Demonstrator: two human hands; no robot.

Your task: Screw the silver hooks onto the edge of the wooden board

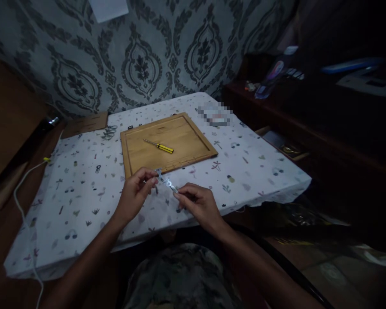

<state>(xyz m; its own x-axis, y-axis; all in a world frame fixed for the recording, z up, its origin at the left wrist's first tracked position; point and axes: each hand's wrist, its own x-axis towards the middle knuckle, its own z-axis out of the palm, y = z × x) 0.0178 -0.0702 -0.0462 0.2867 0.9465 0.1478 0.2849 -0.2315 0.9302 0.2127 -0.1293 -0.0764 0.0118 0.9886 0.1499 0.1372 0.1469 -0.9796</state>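
Between my two hands, just above the near side of the table, is a small shiny metal hinge. My left hand pinches its broader upper-left end between thumb and fingers. The lower-right end is gripped by the fingertips of my right hand. Just beyond the hands, a framed wooden panel lies flat with a row of small marks along its near edge. A screwdriver with a yellow and black handle rests on the panel, its shaft pointing to the far left.
A patterned white cloth covers the table. Several small metal pieces lie left of the panel, near flat cardboard. A white cable hangs over the left side. At right stand a dark cabinet with a bottle and an open drawer.
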